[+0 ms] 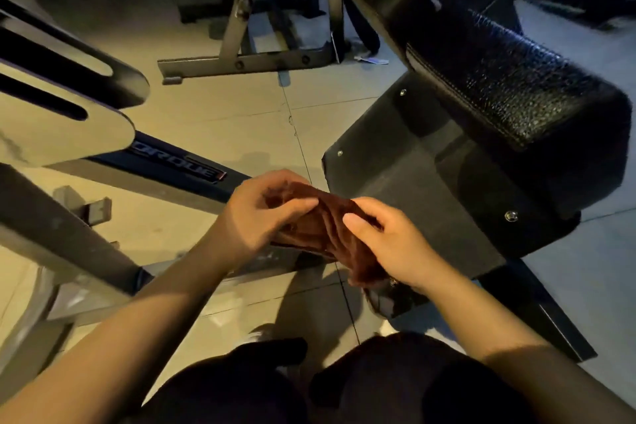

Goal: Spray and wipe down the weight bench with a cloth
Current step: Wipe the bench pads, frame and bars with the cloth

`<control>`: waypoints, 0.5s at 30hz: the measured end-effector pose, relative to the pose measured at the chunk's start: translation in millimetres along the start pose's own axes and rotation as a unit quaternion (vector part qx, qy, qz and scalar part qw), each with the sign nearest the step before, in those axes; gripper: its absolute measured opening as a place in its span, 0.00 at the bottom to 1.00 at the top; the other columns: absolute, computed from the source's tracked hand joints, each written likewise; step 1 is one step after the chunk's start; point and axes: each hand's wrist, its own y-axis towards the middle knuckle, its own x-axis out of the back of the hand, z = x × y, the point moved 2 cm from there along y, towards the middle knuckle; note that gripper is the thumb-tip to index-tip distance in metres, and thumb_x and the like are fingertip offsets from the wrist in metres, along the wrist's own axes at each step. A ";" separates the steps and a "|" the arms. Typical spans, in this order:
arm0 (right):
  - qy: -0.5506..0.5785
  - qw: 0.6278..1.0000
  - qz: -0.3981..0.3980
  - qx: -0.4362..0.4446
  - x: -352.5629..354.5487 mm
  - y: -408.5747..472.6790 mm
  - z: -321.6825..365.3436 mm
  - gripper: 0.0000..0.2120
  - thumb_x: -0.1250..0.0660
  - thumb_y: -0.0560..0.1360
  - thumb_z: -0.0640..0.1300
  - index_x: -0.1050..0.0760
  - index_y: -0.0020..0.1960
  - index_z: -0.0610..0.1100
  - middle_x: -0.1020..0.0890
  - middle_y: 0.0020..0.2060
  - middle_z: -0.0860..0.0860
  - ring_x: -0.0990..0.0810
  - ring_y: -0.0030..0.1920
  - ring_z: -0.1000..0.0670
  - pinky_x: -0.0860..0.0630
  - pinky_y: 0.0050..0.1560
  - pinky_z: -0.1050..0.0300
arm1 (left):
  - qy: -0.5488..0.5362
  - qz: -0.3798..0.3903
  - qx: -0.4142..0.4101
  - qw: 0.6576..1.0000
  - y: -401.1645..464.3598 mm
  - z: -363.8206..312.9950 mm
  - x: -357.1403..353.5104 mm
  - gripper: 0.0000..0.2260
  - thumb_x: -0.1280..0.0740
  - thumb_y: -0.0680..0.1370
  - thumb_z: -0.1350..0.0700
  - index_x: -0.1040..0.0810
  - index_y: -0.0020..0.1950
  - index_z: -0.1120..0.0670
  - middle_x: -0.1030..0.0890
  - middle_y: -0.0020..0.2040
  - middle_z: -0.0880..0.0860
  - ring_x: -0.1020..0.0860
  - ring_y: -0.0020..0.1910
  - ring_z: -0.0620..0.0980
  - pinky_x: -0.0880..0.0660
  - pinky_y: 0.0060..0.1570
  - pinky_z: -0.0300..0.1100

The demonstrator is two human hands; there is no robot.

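- Far left of the frame: the grey and black steel frame of a gym machine (69,134) slants across the pale tiled floor (220,107), well apart from the work in hand.
- Left of centre, lower half: the left hand (265,213) has its fingers curled over the near edge of a rust-brown pile cloth (320,227), the thumb tucked under and pinching the fabric.
- Centre: the cloth is bunched and stretched between both hands, held in the air above the floor and just in front of the bench's lower end; it touches no padding.
- Right of centre: the right hand (389,244) grips the cloth's other end, thumb flat on top and fingers wrapped beneath, mostly hidden by the fabric.
- Right half of the frame: the black padded vinyl weight bench (499,86) rises toward the upper right, its smooth dark underside panel (426,182) nearest the hands.
- No spray bottle is in view, so whether the pad is wet cannot be told.
- Likely risk: a loosely bunched cloth could slip from one hand and drop to the floor, picking up grit that would then smear the vinyl.
- A second risk, judging by the dim light: patches of the textured pad could be missed, and the bolts along the panel could snag the pile.
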 end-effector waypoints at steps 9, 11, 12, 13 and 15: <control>-0.046 0.994 -0.014 0.101 -1.8 13.6 53.3 0.17 0.42 0.81 0.35 0.27 0.49 0.57 0.20 0.42 0.57 0.22 0.43 0.66 0.29 0.45 0.72 | 0.099 -0.030 0.087 0.991 -2.3 -72.3 41.9 0.10 0.30 0.74 0.47 0.20 0.52 0.49 0.18 0.51 0.52 0.19 0.51 0.52 0.20 0.54 0.50; -0.029 0.994 0.003 0.105 -0.9 12.2 64.9 0.11 0.38 0.80 0.40 0.26 0.49 0.57 0.20 0.43 0.57 0.22 0.44 0.65 0.27 0.46 0.69 | 0.055 -0.046 0.115 0.991 -10.5 -79.1 46.5 0.13 0.29 0.70 0.46 0.19 0.51 0.51 0.17 0.49 0.52 0.18 0.50 0.52 0.20 0.52 0.48; -0.024 0.994 0.024 0.101 -0.8 11.0 68.1 0.08 0.34 0.78 0.44 0.26 0.50 0.57 0.19 0.44 0.57 0.21 0.46 0.62 0.25 0.48 0.67 | 0.034 -0.052 0.124 0.990 -14.7 -81.7 47.5 0.16 0.28 0.68 0.44 0.18 0.50 0.52 0.16 0.48 0.52 0.18 0.49 0.52 0.20 0.52 0.48; -0.036 0.993 0.047 0.098 -1.1 9.2 71.1 0.06 0.32 0.77 0.46 0.24 0.52 0.56 0.19 0.46 0.56 0.20 0.49 0.59 0.24 0.51 0.63 | 0.018 -0.058 0.130 0.990 -18.4 -82.8 47.7 0.18 0.29 0.66 0.43 0.18 0.50 0.52 0.16 0.47 0.52 0.17 0.48 0.52 0.20 0.52 0.47; -0.067 0.989 0.070 0.108 -2.8 4.6 74.6 0.06 0.31 0.76 0.46 0.22 0.52 0.51 0.18 0.46 0.55 0.19 0.49 0.56 0.23 0.52 0.60 | 0.009 -0.071 0.141 0.987 -23.5 -82.1 44.1 0.20 0.31 0.65 0.40 0.18 0.48 0.53 0.16 0.45 0.52 0.17 0.47 0.52 0.20 0.48 0.45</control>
